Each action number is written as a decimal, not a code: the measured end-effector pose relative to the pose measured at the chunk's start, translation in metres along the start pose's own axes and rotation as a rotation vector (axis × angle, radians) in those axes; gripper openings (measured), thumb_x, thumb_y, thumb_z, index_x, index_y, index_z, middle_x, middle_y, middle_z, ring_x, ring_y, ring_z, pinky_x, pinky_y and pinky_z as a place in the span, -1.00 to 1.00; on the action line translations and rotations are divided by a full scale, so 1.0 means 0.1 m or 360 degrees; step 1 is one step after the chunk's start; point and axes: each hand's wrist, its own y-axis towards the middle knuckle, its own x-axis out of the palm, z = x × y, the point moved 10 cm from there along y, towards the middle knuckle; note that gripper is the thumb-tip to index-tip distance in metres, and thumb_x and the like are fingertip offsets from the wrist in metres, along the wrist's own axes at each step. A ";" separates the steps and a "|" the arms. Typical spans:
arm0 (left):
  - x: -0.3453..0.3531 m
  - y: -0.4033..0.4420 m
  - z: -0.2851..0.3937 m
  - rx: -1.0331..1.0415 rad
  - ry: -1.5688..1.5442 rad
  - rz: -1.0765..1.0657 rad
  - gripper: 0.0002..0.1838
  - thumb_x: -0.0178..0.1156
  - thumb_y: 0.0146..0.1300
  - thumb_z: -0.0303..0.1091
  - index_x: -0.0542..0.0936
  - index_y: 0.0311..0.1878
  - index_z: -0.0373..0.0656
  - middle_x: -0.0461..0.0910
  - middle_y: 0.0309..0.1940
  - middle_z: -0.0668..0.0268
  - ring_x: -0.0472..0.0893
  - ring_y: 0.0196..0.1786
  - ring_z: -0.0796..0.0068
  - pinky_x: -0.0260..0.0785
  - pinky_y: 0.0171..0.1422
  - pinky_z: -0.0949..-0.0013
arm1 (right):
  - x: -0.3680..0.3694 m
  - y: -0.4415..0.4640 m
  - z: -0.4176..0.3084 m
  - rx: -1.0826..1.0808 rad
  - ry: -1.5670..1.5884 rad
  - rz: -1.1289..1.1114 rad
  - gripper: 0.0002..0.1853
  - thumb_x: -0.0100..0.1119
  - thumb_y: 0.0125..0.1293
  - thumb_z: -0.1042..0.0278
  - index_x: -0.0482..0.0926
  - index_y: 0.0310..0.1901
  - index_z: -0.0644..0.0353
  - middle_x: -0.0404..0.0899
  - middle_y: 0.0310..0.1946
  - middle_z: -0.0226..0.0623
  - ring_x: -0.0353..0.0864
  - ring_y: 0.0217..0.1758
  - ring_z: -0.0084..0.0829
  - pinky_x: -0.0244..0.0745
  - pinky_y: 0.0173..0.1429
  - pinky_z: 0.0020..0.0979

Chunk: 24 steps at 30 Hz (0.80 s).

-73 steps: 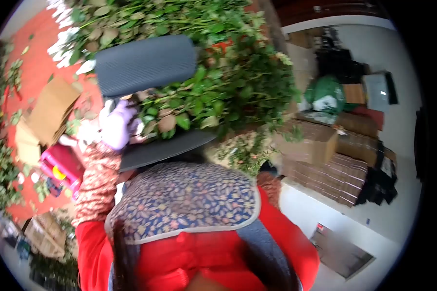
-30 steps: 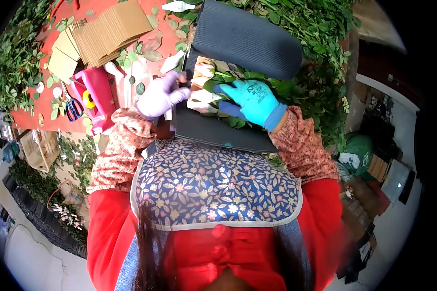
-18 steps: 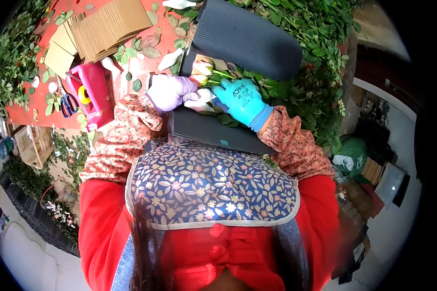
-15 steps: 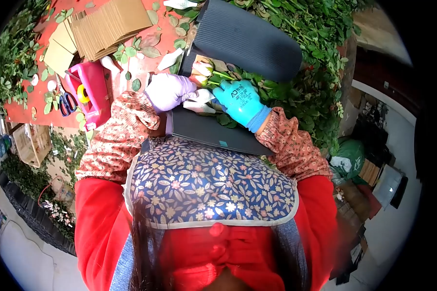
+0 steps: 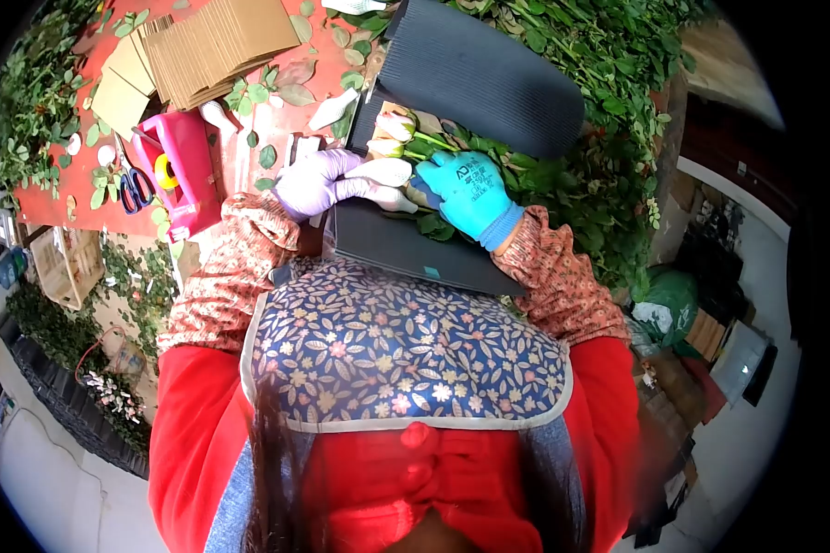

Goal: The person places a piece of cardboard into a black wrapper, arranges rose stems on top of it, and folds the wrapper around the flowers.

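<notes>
My left hand (image 5: pixel 315 182), in a lilac glove, has its fingers closed on the tips of two flower buds in white netting (image 5: pixel 384 172). Opposite it, my right hand (image 5: pixel 472 192), in a blue coated glove, is curled around the stem end of these buds; the stems are mostly hidden under the fingers. Just above lie two bare pink-green rose buds (image 5: pixel 396 127) on a piece of brown cardboard (image 5: pixel 381 135), their stems running right into leaves. Under the hands is a dark flat board (image 5: pixel 387 241) with a ribbed black mat (image 5: pixel 489 78) beyond.
On the red table (image 5: pixel 65 198), a pink tape dispenser (image 5: pixel 183 175) and scissors (image 5: pixel 136 189) stand at left. A stack of brown cardboard pieces (image 5: pixel 217 51) lies behind them. Other white-netted buds (image 5: pixel 333 109) lie nearby. Leafy stems (image 5: pixel 609 129) cover the right side.
The left fingers have shifted on the netted buds, so two of them now show side by side. The bare rose buds are more exposed. The whole view has shifted slightly.
</notes>
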 end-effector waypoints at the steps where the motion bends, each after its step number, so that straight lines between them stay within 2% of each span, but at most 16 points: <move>1: 0.02 0.02 -0.15 0.0002 -0.0009 0.0002 -0.70 0.32 0.30 -0.21 0.67 -0.04 -0.23 0.65 -0.27 0.20 0.60 -0.19 0.38 0.43 -0.05 0.29 | 0.01 0.00 0.00 -0.0015 0.0005 0.0032 -0.78 0.21 0.27 0.10 0.60 -0.20 0.05 0.61 -0.28 -0.30 0.67 -0.30 -0.27 0.56 -0.29 -0.19; 3: -0.01 0.01 -0.11 0.0376 0.0062 0.0089 -0.79 0.29 0.33 -0.28 0.69 -0.11 -0.22 0.63 -0.30 0.23 0.57 -0.25 0.38 0.40 -0.09 0.30 | 0.02 0.00 0.00 -0.0029 0.0005 0.0061 -0.78 0.21 0.27 0.11 0.60 -0.21 0.04 0.61 -0.29 -0.29 0.66 -0.30 -0.26 0.56 -0.30 -0.19; 5: -0.08 -0.03 -0.08 0.0340 -0.0035 0.0076 -0.83 0.24 0.36 -0.31 0.70 -0.17 -0.21 0.60 -0.36 0.25 0.53 -0.30 0.37 0.37 -0.13 0.32 | 0.01 0.01 -0.02 -0.0045 0.0028 0.0075 -0.80 0.20 0.28 0.13 0.59 -0.22 0.05 0.61 -0.29 -0.27 0.66 -0.33 -0.23 0.55 -0.30 -0.17; 7: -0.27 -0.18 0.01 0.0469 0.0375 0.0226 -0.71 0.18 0.40 -0.15 0.66 -0.18 -0.23 0.59 -0.42 0.23 0.56 -0.26 0.21 0.40 -0.08 0.24 | -0.02 -0.01 -0.01 -0.0105 0.0071 0.0168 -0.82 0.19 0.28 0.16 0.59 -0.23 0.06 0.61 -0.31 -0.26 0.66 -0.35 -0.21 0.56 -0.31 -0.18; 8: -0.51 -0.31 -0.31 -0.0045 0.0057 0.0312 -0.69 0.14 0.41 -0.15 0.67 -0.18 -0.23 0.61 -0.41 0.26 0.58 -0.21 0.27 0.40 -0.06 0.22 | 0.05 -0.02 0.06 -0.0049 0.0059 0.0157 -0.84 0.20 0.25 0.18 0.58 -0.25 0.04 0.58 -0.35 -0.26 0.64 -0.38 -0.20 0.53 -0.32 -0.18; 11: -0.84 -0.49 0.29 0.0236 0.0249 0.0425 -0.78 0.21 0.32 -0.39 0.66 -0.44 -0.28 0.67 -0.28 0.21 0.60 -0.06 0.34 0.42 0.04 0.27 | 0.05 -0.01 0.09 0.0008 0.0046 0.0177 -0.86 0.19 0.25 0.18 0.57 -0.28 0.02 0.56 -0.43 -0.26 0.62 -0.41 -0.19 0.51 -0.33 -0.15; 12: -0.74 -0.47 0.35 0.0195 -0.0020 0.0284 -0.73 0.23 0.26 -0.50 0.59 -0.60 -0.28 0.69 -0.25 0.17 0.61 -0.06 0.31 0.43 0.08 0.27 | 0.03 -0.03 0.06 -0.0026 0.0066 0.0198 -0.84 0.19 0.27 0.15 0.58 -0.26 0.02 0.55 -0.44 -0.27 0.61 -0.42 -0.20 0.51 -0.33 -0.15; 13: -0.67 -0.45 0.53 0.0293 -0.0233 0.0232 -0.71 0.28 0.22 -0.48 0.49 -0.62 -0.26 0.68 -0.31 0.21 0.61 -0.12 0.38 0.45 0.00 0.32 | -0.01 -0.01 0.06 -0.0059 0.0068 0.0232 -0.82 0.19 0.29 0.12 0.59 -0.24 0.02 0.55 -0.46 -0.27 0.61 -0.43 -0.21 0.51 -0.34 -0.16; 15: -0.48 -0.41 0.18 -0.0087 -0.0440 0.0195 -0.67 0.35 0.20 -0.42 0.41 -0.57 -0.21 0.62 -0.42 0.30 0.57 -0.25 0.53 0.42 -0.17 0.39 | -0.10 -0.03 0.04 -0.0082 0.0049 0.0198 -0.81 0.18 0.31 0.10 0.60 -0.22 0.01 0.55 -0.46 -0.27 0.61 -0.44 -0.21 0.50 -0.35 -0.17; 16: -0.42 -0.35 0.06 -0.0158 -0.0348 0.0136 -0.73 0.38 0.20 -0.38 0.45 -0.46 -0.19 0.56 -0.47 0.37 0.51 -0.33 0.66 0.37 -0.28 0.46 | -0.17 -0.06 0.02 -0.0103 0.0031 0.0168 -0.79 0.18 0.32 0.08 0.61 -0.19 0.01 0.55 -0.46 -0.27 0.61 -0.46 -0.22 0.50 -0.36 -0.18; 17: -0.36 -0.27 -0.02 -0.0197 -0.0286 0.0137 -0.67 0.39 0.22 -0.39 0.36 -0.43 -0.14 0.47 -0.48 0.42 0.49 -0.36 0.67 0.37 -0.29 0.54 | -0.29 -0.09 -0.03 -0.0109 0.0018 0.0154 -0.79 0.18 0.32 0.08 0.61 -0.19 0.01 0.55 -0.46 -0.27 0.61 -0.46 -0.22 0.50 -0.36 -0.18; 19: -0.18 -0.16 -0.20 -0.0476 -0.0228 0.0066 -0.69 0.47 0.18 -0.27 0.51 -0.29 -0.22 0.50 -0.49 0.44 0.52 -0.33 0.68 0.40 -0.26 0.55 | -0.66 -0.16 -0.23 -0.0123 -0.0176 0.0300 -0.78 0.17 0.33 0.07 0.63 -0.17 0.00 0.56 -0.47 -0.28 0.60 -0.48 -0.21 0.49 -0.38 -0.18; 20: -0.06 -0.13 -0.22 -0.0489 -0.0372 -0.0002 -0.58 0.48 0.16 -0.15 0.61 -0.07 -0.26 0.63 -0.39 0.40 0.57 -0.31 0.65 0.43 -0.22 0.50 | -0.65 -0.18 -0.27 -0.0081 -0.0181 0.0190 -0.79 0.16 0.34 0.09 0.63 -0.19 0.00 0.58 -0.49 -0.29 0.61 -0.48 -0.19 0.49 -0.38 -0.17; 21: -0.08 -0.08 -0.10 -0.0446 0.0143 -0.0045 -0.61 0.45 0.19 -0.13 0.67 -0.07 -0.23 0.71 -0.28 0.37 0.60 -0.32 0.59 0.46 -0.19 0.44 | -0.61 -0.18 -0.25 -0.0090 -0.0189 0.0189 -0.79 0.16 0.34 0.09 0.63 -0.19 0.00 0.58 -0.49 -0.29 0.61 -0.48 -0.19 0.49 -0.38 -0.17; 23: 0.05 -0.02 -0.26 -0.0577 -0.0084 -0.0169 -0.65 0.43 0.21 -0.13 0.70 -0.11 -0.22 0.73 -0.26 0.32 0.62 -0.33 0.55 0.47 -0.18 0.39 | -0.33 -0.20 -0.25 -0.0204 0.0366 0.0014 -0.81 0.14 0.36 0.12 0.63 -0.19 0.00 0.61 -0.50 -0.28 0.62 -0.48 -0.17 0.48 -0.39 -0.16; 24: 0.09 0.00 -0.30 -0.0620 -0.0159 -0.0206 -0.66 0.43 0.22 -0.13 0.71 -0.13 -0.22 0.73 -0.25 0.30 0.62 -0.33 0.53 0.48 -0.18 0.38 | -0.13 -0.15 -0.22 -0.0154 0.0230 -0.0186 -0.80 0.10 0.38 0.13 0.64 -0.17 0.00 0.63 -0.49 -0.24 0.63 -0.47 -0.16 0.48 -0.40 -0.14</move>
